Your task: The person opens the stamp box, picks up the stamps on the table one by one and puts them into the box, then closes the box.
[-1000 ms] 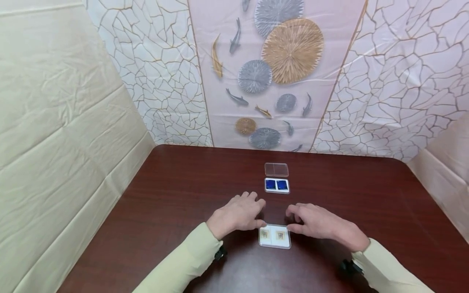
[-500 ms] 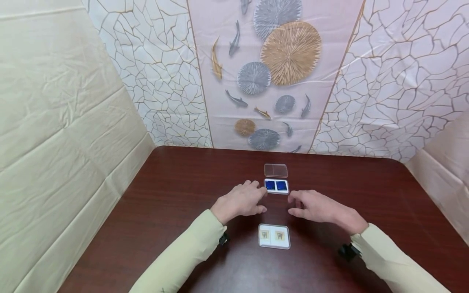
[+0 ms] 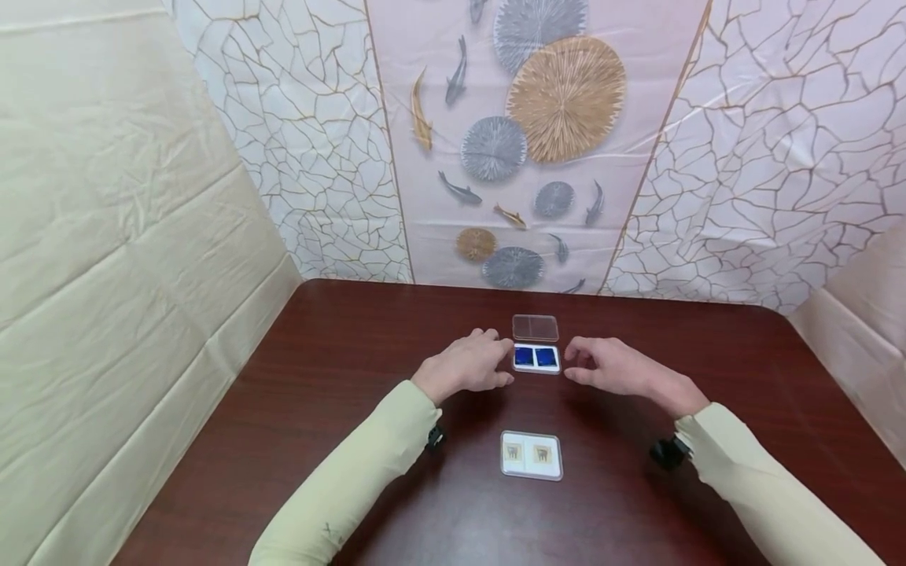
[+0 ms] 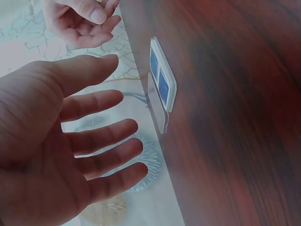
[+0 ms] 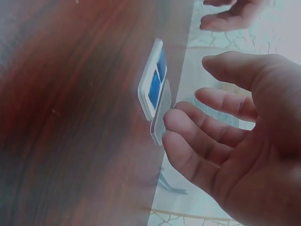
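My left hand [image 3: 469,363] hovers over the table just left of a small flat white case [image 3: 535,369] that holds two dark blue squares [image 3: 546,358]. On the other side of that case is my right hand [image 3: 614,366], its fingers loosely bent. Both hands hold nothing; in the left wrist view the left fingers [image 4: 108,101] are spread and relaxed. Behind the case lies a clear rectangular lid [image 3: 535,327]. Nearer to me rests a second flat case [image 3: 532,464], white inside, with two small tan squares [image 3: 543,454] bearing a dark mark.
The dark red-brown wooden table [image 3: 354,330] carries all of these. At its back edge hangs a patterned cloth [image 3: 453,228] with fish and round shapes. A cream cloth wall [image 3: 141,259] runs along the left side.
Both hands have moved forward, away from the near case with tan squares, to either side of the case with blue squares. The cases and the lid lie where they were.
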The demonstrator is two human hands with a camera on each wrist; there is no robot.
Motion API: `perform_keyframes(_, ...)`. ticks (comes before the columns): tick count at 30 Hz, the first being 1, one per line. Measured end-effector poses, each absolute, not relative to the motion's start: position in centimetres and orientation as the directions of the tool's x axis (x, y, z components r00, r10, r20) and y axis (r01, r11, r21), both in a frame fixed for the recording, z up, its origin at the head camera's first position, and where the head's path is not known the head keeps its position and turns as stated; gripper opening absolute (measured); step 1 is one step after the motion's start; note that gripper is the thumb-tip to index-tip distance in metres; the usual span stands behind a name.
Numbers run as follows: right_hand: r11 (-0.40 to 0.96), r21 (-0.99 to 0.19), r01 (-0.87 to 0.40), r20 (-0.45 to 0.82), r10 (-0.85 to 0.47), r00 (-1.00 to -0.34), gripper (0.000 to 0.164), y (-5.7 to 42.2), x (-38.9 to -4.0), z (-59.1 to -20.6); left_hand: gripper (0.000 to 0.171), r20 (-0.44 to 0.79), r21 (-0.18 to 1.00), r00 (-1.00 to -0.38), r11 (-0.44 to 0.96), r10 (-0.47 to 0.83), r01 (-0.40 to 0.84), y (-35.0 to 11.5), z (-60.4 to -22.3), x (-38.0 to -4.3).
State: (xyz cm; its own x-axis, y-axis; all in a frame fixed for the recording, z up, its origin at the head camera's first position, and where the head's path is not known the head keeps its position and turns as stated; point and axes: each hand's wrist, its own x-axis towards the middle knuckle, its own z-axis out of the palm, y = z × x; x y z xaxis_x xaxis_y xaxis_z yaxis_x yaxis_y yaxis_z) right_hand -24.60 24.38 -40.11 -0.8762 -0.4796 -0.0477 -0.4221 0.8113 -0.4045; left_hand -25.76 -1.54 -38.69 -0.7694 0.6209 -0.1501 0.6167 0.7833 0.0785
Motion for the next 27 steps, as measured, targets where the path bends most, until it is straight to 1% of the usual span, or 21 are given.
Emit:
perform_keyframes(4, 0.816, -0.41, -0.408, -0.056, -0.469, -0.882, 0.023, 24.5, -25.3, -39.9, 0.048, -0.149, 0.094, -0.776, 0.79, 0.613, 0.606, -1.2, -38.5, -26.6)
perform_keyframes(11, 0.814, -0.414, -0.407, -0.026, -0.457, -0.889, 0.022, 24.5, -26.4, -40.2, 0.042, -0.157, 0.144, -0.758, 0.774, 0.633, 0.616, 0.0, -37.9, -28.3)
perform_keyframes(19, 0.809, -0.439, -0.39, -0.024, -0.444, -0.896, 0.021, 24.3, -27.7, -40.3, 0.04, -0.168, 0.239, -0.789, 0.801, 0.591, 0.549, 0.9, -37.9, -29.5)
perform_keyframes(27, 0.838, -0.421, -0.348, -0.049, -0.404, -0.914, 0.024, 24.5, -28.9, -40.4, 0.037, -0.145, 0.224, -0.799, 0.806, 0.583, 0.548, 1.2, -38.5, -30.9)
